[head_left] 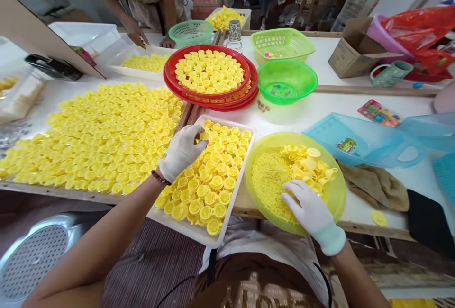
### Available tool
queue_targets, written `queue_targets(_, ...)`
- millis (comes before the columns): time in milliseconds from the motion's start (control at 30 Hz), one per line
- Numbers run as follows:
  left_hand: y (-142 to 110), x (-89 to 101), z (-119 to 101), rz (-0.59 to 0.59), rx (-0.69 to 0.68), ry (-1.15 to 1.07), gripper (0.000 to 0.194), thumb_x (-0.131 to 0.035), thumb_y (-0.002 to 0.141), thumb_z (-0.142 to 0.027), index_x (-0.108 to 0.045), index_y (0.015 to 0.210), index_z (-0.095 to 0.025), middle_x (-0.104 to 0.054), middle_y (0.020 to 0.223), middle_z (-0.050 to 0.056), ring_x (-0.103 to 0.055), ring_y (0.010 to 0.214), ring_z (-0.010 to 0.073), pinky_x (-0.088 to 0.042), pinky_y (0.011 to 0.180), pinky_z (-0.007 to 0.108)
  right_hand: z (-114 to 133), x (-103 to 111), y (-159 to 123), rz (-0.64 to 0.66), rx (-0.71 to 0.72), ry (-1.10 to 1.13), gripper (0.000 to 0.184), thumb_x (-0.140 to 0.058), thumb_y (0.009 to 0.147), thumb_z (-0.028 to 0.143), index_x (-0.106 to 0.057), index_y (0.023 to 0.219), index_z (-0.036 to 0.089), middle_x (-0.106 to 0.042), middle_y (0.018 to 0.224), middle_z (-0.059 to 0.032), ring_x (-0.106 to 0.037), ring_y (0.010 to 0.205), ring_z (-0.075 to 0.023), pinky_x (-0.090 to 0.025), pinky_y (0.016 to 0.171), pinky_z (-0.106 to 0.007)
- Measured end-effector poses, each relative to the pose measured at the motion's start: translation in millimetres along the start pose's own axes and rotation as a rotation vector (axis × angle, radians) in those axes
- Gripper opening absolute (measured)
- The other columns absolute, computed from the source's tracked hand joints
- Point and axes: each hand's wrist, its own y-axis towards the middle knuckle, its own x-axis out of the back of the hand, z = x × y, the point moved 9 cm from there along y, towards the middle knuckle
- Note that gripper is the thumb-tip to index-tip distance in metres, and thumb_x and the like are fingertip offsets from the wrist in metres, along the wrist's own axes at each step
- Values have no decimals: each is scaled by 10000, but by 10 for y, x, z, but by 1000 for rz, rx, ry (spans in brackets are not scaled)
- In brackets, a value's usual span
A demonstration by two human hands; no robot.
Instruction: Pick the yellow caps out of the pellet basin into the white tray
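Observation:
My left hand, in a white glove, hovers over the top left of a white tray packed with small yellow caps. Its fingertips pinch one yellow cap. My right hand, also gloved, rests inside a yellow-green basin. That basin holds tiny yellow pellets on the left and loose yellow caps at the back. The right fingers curl down into the pellets; what they hold is hidden.
A wide spread of yellow caps covers the board to the left. Stacked red trays of caps, a green bowl and green baskets stand behind. A person's hands work at the far side. Blue plastic containers lie right.

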Motion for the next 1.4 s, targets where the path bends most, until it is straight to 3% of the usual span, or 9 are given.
queue_targets(133, 41, -294, 423, 126, 88, 9, 260, -637, 766, -281, -648, 1002, -173, -665, 838, 47, -612, 775, 198, -481, 736, 321, 51, -1, 3, 4, 7, -12, 225, -529, 965, 355, -652, 1098, 222, -676, 1149, -103, -668, 1070, -255, -547, 942, -421)
queue_targets(300, 24, -557, 434, 188, 34, -63, 226, -596, 764, -267, -643, 965, -175, -652, 788, 30, -608, 738, 187, -472, 694, 309, 122, 26, -15, -1, -24, -24, 206, -506, 974, 332, -654, 1063, 219, -691, 1113, -93, -664, 1059, -262, -524, 965, -447)
queue_targets(533, 9, -380, 325, 166, -5, 55, 372, -559, 822, -258, -602, 1182, -175, -688, 927, 69, -656, 840, 230, -500, 762, 335, 288, 45, 237, 65, -35, 12, 240, -470, 992, 308, -632, 1129, 198, -663, 1191, -99, -621, 1133, -242, -489, 989, -388)
queue_targets(633, 69, -233, 43, 81, -67, 77, 329, -560, 868, -302, -608, 1175, -195, -680, 955, 72, -646, 858, 237, -500, 795, 355, 347, 2, 468, 170, -92, -78, 298, -451, 1001, 348, -613, 1188, 181, -636, 1222, -117, -623, 1100, -243, -481, 941, -367)
queue_targets(767, 130, -336, -728, 74, -258, -56, 229, -555, 901, -261, -628, 1103, -181, -668, 973, 65, -621, 871, 203, -502, 829, 335, 330, -139, 571, 391, -170, -229, 401, -465, 977, 520, -648, 1071, 175, -671, 1073, -113, -660, 918, -248, -466, 790, -346)
queue_targets(867, 139, -708, -1457, 180, -440, -132, 165, -547, 895, -191, -640, 1031, -169, -653, 1008, 80, -614, 937, 206, -495, 856, 335, 353, -203, 486, 483, -122, -256, 509, -432, 960, 618, -677, 979, 173, -693, 996, -115, -662, 875, -254, -438, 735, -332)
queue_targets(1000, 264, -1351, -2105, 313, -438, -66, 126, -559, 899, -213, -641, 980, -161, -650, 1031, 102, -629, 941, 216, -488, 804, 327, 335, -210, 318, 540, -62, -217, 543, -440, 939, 652, -693, 951, 172, -697, 966, -113, -652, 830, -238, -414, 699, -318)
queue_targets(1200, 447, -1777, -2414, 378, -349, 17, 163, -585, 865, -215, -645, 973, -109, -654, 1049, 112, -649, 914, 203, -447, 745, 284, 380, -145, 194, 551, 59, -131, 229, -582, 867, 313, -675, 1029, 180, -681, 1003, -85, -625, 870, -209, -417, 753, -299)
queue_targets(1400, 255, -1413, -2165, 346, -358, -93, 308, -642, 840, -246, -601, 1126, -142, -670, 1130, 114, -630, 986, 218, -500, 862, 321, 340, -161, 255, 496, 30, -8, 132, -570, 845, 178, -677, 923, 169, -694, 950, -76, -629, 887, -214, -454, 811, -320)
